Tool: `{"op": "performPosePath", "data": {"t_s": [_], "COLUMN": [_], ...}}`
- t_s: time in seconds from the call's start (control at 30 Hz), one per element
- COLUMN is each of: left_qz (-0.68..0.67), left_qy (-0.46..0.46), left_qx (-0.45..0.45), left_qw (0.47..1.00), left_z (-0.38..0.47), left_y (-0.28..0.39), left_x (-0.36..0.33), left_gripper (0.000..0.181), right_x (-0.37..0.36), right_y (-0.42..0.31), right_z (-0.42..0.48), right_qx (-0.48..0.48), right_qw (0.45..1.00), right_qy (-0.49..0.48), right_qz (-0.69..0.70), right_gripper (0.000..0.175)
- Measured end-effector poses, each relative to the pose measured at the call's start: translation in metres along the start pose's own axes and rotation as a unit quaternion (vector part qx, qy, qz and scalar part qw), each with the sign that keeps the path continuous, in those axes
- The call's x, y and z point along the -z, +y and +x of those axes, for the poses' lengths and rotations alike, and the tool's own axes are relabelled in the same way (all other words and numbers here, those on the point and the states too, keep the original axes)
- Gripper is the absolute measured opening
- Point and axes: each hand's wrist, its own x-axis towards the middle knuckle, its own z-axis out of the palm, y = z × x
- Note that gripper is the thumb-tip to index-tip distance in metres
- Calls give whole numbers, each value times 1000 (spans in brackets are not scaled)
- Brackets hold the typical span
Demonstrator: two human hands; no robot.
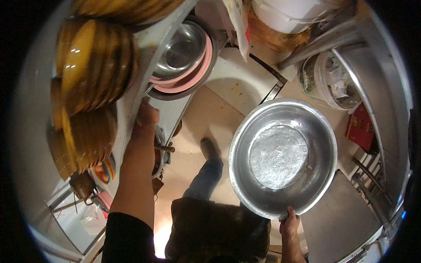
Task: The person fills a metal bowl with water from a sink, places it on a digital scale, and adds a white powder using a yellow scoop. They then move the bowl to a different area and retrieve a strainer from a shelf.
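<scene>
My right hand (290, 222) grips the near rim of a large, wide metal basin (279, 157), thumb over the edge. The basin is tilted so its inside faces me, and nothing lies in it. My left arm reaches to a shelf on the left, where my left hand (148, 114) is beside the shelf edge. Its fingers are partly hidden, so I cannot tell whether it holds anything. Just beyond it sits a stack of basins: a shiny steel bowl (180, 51) on top, a pink plastic basin (197, 77) beneath, and a dark rim lowest.
Stacks of yellow-brown plates (95, 65) stand on the upper left shelf (154, 49). A pan handle (166, 149) juts out below it. To the right are a clear plastic bucket (335, 82), a red box (361, 128) and a metal surface (338, 217). A white bucket (289, 14) stands ahead.
</scene>
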Motion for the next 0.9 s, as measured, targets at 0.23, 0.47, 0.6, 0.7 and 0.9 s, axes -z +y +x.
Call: {"op": "performPosePath", "data": {"t_s": [0.23, 0.47, 0.6, 0.7, 0.9], "left_qz": [90, 47, 4, -144, -337], "left_qy": [56, -80, -142, -219, -180], "left_qx": [62, 29, -75, -74, -168], "left_qw": [992, 995, 987, 962, 909], "left_z": [62, 27, -6, -29, -87], "left_y": [-19, -4, -10, -10, -10], "left_x": [-51, -28, 9, 26, 21], "left_gripper": [45, 28, 30, 25, 24], "right_x": [-41, -38, -44, -46, -43], "right_y": [5, -1, -12, -24, -28], "right_z": [13, 2, -15, -25, -30], "right_qx": [-63, -102, -73, -75, -35], "right_qw": [996, 994, 995, 993, 996], "right_qy": [31, 35, 37, -22, -35], "right_qz": [55, 23, 53, 83, 74], "right_gripper": [50, 48, 47, 44, 43]}}
